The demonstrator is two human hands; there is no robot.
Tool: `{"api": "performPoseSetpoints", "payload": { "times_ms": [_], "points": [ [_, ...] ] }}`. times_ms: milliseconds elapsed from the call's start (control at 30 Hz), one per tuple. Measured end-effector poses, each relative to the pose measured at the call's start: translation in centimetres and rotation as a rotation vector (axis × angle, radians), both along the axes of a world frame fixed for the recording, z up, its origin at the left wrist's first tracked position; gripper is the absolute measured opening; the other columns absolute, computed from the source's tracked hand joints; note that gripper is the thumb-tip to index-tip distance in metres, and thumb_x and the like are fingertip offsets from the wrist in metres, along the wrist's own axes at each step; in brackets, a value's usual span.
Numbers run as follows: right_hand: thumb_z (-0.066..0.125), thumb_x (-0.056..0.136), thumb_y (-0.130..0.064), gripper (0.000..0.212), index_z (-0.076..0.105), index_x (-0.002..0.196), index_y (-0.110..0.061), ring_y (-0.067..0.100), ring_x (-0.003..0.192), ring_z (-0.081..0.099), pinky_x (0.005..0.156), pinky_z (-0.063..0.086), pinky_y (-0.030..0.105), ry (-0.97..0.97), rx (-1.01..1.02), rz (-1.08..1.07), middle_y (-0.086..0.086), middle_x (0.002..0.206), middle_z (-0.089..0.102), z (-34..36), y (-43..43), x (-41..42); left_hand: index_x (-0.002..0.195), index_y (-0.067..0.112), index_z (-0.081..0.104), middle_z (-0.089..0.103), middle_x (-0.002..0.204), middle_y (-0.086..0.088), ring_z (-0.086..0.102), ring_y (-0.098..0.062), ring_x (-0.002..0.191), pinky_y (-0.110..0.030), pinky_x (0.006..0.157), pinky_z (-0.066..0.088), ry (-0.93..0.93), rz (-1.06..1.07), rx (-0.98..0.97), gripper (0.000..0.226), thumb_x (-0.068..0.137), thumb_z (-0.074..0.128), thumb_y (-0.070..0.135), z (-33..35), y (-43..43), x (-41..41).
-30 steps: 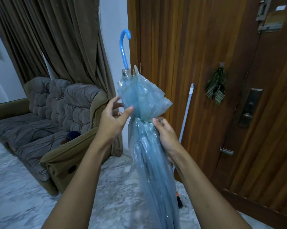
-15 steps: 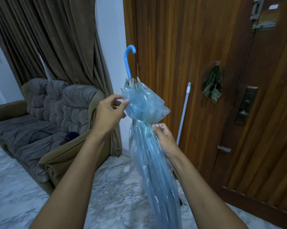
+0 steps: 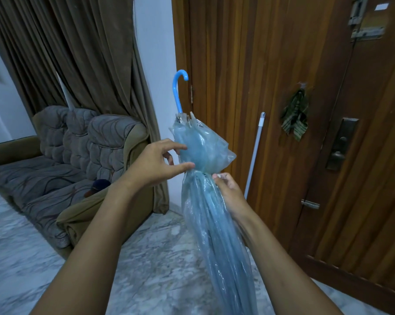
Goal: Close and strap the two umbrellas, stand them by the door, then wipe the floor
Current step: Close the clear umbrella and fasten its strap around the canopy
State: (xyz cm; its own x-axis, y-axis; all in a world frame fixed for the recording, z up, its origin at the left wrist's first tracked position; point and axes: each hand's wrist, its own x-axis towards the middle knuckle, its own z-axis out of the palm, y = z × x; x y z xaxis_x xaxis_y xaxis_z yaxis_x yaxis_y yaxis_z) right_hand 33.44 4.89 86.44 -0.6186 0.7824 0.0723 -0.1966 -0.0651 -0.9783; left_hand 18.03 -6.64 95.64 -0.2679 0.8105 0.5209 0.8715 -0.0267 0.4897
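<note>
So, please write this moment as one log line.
step: strapping | object: closed translucent blue plastic umbrella, hooked handle up | left hand: thumb and forefinger touch bunched canopy | right hand: pinches cinched waist

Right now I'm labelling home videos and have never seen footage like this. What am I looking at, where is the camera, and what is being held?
There is no machine here: these are a person's two bare hands, filmed by one wide camera worn on the head, looking forward and down. The right hand grips a folded, see-through blue umbrella where it is cinched. The left hand touches the bunched canopy above with straight fingers. The hooked handle points up. Below is a marble floor. A wooden door is on the right with a white pole by it, and a sofa is on the left.
</note>
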Motion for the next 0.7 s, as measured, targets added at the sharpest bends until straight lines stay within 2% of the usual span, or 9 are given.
{"api": "performPoseSetpoints", "payload": {
  "times_ms": [67, 133, 200, 267, 333, 433, 533, 633, 700],
  "points": [
    [0.053, 0.100, -0.031, 0.016, 0.053, 0.101, -0.015, 0.012, 0.073, 0.061, 0.068, 0.050, 0.027, -0.010, -0.010, 0.004, -0.001, 0.084, 0.066, -0.2, 0.0, 0.0, 0.112, 0.021, 0.071, 0.061, 0.095, 0.008, 0.060, -0.018, 0.069, -0.017, 0.068, 0.046, 0.005, -0.005, 0.002, 0.046, 0.070, 0.084, 0.037, -0.3, 0.0, -0.1],
    [0.053, 0.101, -0.030, 0.015, 0.052, 0.097, -0.016, 0.009, 0.068, 0.060, 0.064, 0.049, 0.025, -0.008, -0.007, 0.017, -0.002, 0.080, 0.065, -0.1, -0.2, -0.1, 0.099, 0.013, 0.075, 0.064, 0.090, 0.000, 0.059, -0.027, 0.070, -0.026, 0.066, 0.049, 0.001, 0.009, 0.087, 0.027, 0.074, 0.082, 0.024, -0.8, 0.4, -0.3],
    [0.053, 0.101, -0.029, 0.014, 0.051, 0.094, -0.017, 0.006, 0.062, 0.059, 0.059, 0.048, 0.022, -0.005, 0.007, 0.024, -0.005, 0.076, 0.063, 0.0, -0.3, -0.3, 0.083, 0.010, 0.074, 0.064, 0.083, -0.003, 0.059, -0.029, 0.069, -0.036, 0.066, 0.051, 0.027, 0.010, 0.153, 0.006, 0.080, 0.077, 0.015, -1.0, 0.6, -0.5],
    [0.052, 0.101, -0.028, 0.013, 0.051, 0.095, -0.016, 0.004, 0.059, 0.058, 0.055, 0.048, 0.020, -0.006, 0.029, 0.032, -0.006, 0.074, 0.062, -0.1, -0.4, -0.4, 0.079, 0.006, 0.071, 0.063, 0.078, -0.003, 0.058, -0.027, 0.066, -0.035, 0.063, 0.050, 0.053, 0.048, 0.215, 0.011, 0.083, 0.074, 0.015, -1.1, 0.9, -0.5],
    [0.051, 0.102, -0.027, 0.014, 0.050, 0.098, -0.014, 0.003, 0.057, 0.057, 0.054, 0.048, 0.019, -0.014, 0.054, 0.034, -0.005, 0.074, 0.061, -0.6, -0.5, -0.4, 0.078, 0.004, 0.068, 0.063, 0.074, -0.004, 0.059, -0.026, 0.064, -0.029, 0.059, 0.047, -0.003, 0.135, 0.320, 0.015, 0.086, 0.072, 0.017, -0.8, 1.2, -0.8],
    [0.051, 0.102, -0.024, 0.011, 0.051, 0.094, -0.016, -0.001, 0.057, 0.058, 0.054, 0.049, 0.018, 0.016, 0.045, 0.049, -0.007, 0.074, 0.061, -1.9, -1.0, -0.6, 0.082, 0.011, 0.068, 0.065, 0.074, -0.002, 0.061, -0.020, 0.066, -0.027, 0.059, 0.049, -0.089, 0.240, 0.401, 0.012, 0.088, 0.069, 0.021, -0.4, 1.7, -0.9],
    [0.052, 0.101, -0.023, 0.011, 0.051, 0.092, -0.017, 0.000, 0.056, 0.057, 0.055, 0.048, 0.019, 0.037, 0.025, 0.057, -0.007, 0.073, 0.061, -2.1, -1.3, -1.0, 0.086, 0.010, 0.070, 0.066, 0.077, 0.000, 0.056, -0.003, 0.064, -0.012, 0.055, 0.044, -0.205, 0.282, 0.437, 0.013, 0.090, 0.067, 0.021, -0.6, 2.0, -0.6],
    [0.053, 0.101, -0.025, 0.013, 0.049, 0.095, -0.015, 0.000, 0.057, 0.057, 0.054, 0.049, 0.018, 0.033, 0.031, 0.043, -0.006, 0.074, 0.060, -1.8, -1.0, -1.1, 0.099, 0.012, 0.072, 0.069, 0.088, -0.002, 0.060, -0.008, 0.074, -0.024, 0.065, 0.052, -0.294, 0.266, 0.419, 0.018, 0.090, 0.067, 0.027, -0.7, 1.9, -0.9],
    [0.053, 0.101, -0.025, 0.014, 0.048, 0.096, -0.013, -0.001, 0.058, 0.058, 0.053, 0.048, 0.016, 0.022, 0.049, 0.011, -0.007, 0.075, 0.061, -1.7, -0.7, -1.1, 0.117, 0.020, 0.066, 0.063, 0.105, -0.002, 0.060, -0.012, 0.088, -0.022, 0.075, 0.052, -0.297, 0.271, 0.362, 0.033, 0.089, 0.066, 0.038, -0.7, 1.8, -1.0]
  ]
}}
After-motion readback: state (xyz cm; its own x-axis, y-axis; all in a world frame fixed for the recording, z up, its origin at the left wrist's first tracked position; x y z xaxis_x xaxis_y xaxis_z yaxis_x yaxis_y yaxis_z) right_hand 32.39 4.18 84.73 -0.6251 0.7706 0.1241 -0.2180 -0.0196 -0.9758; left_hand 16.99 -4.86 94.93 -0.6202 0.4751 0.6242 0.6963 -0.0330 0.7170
